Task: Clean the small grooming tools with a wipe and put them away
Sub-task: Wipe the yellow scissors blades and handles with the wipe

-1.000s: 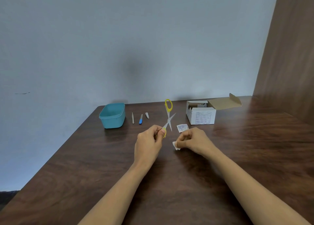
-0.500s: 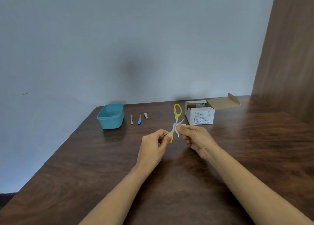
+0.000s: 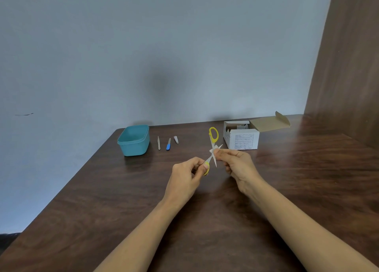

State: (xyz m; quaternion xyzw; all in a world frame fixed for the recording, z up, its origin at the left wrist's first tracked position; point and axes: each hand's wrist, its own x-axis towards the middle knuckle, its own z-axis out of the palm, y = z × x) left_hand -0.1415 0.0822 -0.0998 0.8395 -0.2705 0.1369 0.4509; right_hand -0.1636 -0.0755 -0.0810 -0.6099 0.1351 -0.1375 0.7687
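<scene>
soft even light, faint shadows, wide-angle bowing

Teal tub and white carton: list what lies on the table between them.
Head view: three small tools in a row, a pale stick, a blue-handled file, a silver clipper.

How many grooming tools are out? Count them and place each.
4. Scissors in the left hand; a slim metal tool, a blue-handled tool and a small clipper lie beside the teal tub. Others may hide inside it.

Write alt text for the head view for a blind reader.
The left hand holds open yellow-handled scissors while the right hand pinches a white wipe on a blade, above a dark wooden table with a teal plastic tub.
</scene>
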